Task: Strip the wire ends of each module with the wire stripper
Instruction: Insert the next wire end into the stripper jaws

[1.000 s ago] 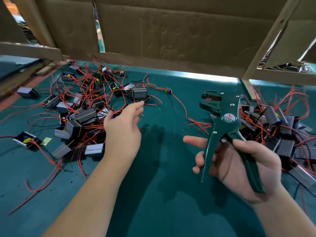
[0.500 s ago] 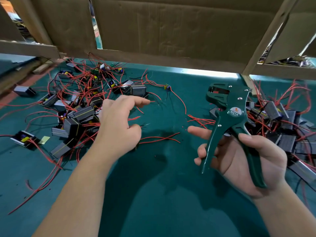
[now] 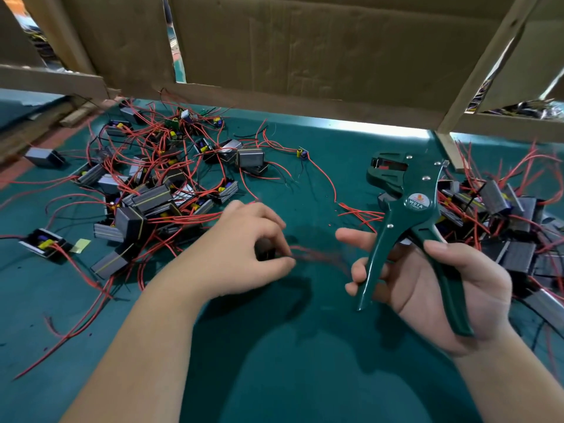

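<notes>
My right hand (image 3: 433, 282) grips the handles of a dark green wire stripper (image 3: 409, 215), jaws up and spread apart. My left hand (image 3: 244, 248) holds a small dark module (image 3: 265, 250) just above the mat. The module's red wires (image 3: 320, 257) trail, blurred, toward the stripper handles. A heap of grey modules with red wires (image 3: 146, 190) lies to the left of my left hand. Behind the stripper, at the right, lies a second heap of modules (image 3: 500, 215).
The work surface is a teal mat (image 3: 299, 361). Cardboard panels (image 3: 305, 50) and wooden slats (image 3: 476, 71) wall off the far side. A single module (image 3: 44, 156) lies apart at the far left. A small yellow slip (image 3: 80, 244) lies by another module.
My left hand has drawn back from the left heap toward the middle with a module in its fingers, wires trailing. The stripper has lifted slightly and stayed in my right hand.
</notes>
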The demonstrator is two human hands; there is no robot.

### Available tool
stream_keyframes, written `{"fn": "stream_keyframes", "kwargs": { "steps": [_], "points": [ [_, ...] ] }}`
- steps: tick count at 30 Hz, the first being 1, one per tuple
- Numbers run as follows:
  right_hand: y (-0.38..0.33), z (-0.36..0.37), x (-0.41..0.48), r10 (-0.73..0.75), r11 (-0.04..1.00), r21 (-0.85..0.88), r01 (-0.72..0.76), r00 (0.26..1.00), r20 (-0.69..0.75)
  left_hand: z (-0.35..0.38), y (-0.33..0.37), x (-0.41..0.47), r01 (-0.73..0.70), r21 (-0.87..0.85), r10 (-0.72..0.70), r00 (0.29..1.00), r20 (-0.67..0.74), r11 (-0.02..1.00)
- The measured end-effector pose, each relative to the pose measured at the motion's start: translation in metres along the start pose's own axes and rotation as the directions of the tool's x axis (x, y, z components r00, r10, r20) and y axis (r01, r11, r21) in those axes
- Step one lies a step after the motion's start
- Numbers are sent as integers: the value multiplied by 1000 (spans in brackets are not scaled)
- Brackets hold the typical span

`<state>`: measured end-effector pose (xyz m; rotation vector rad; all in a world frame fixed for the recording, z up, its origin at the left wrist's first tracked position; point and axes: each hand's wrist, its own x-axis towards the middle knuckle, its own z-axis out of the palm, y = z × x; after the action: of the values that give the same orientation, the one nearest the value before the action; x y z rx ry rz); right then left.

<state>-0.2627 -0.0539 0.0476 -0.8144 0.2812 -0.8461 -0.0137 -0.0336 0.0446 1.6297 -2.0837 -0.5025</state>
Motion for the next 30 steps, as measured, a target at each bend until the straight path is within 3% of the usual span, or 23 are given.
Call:
{"fn": "stream_keyframes", "kwargs": {
  "steps": [2,5,8,11,15,19,21,24,26,30],
  "points": [
    [0,-1,0,2,1000,16,-1,1000,-5,1,9,-2,-44,-192,48,999,17,980],
    [-1,-1,0,-9,1000,27,8,1000,7,5,10,0,-32,-320,-32,981,-192,947],
    [-2,-2,-1,-27,1000,-3,27,1000,-16,12,8,4,237,-161,-280,891,-358,958],
    [-2,-1,0,-24,1000,4,24,1000,-18,20,8,6,357,14,-340,902,-265,934],
    [0,1,-1,-10,1000,-18,9,1000,-24,27,0,10,253,92,-226,946,-231,963],
    [1,2,0,33,999,-4,-33,999,-31,24,-2,14,190,-189,-241,922,-303,964],
    [2,3,1,46,999,-4,-46,998,-37,22,1,16,137,-440,-274,925,-265,887],
    [3,6,-1,49,998,-27,-50,998,-28,18,14,14,56,-749,-275,946,-171,660],
    [5,8,-3,68,997,-38,-68,998,-5,18,18,11,37,-770,-224,965,-139,637],
    [10,11,-2,72,997,-36,-72,997,0,16,21,9,-50,-679,-42,992,-119,732]
  ]
}}
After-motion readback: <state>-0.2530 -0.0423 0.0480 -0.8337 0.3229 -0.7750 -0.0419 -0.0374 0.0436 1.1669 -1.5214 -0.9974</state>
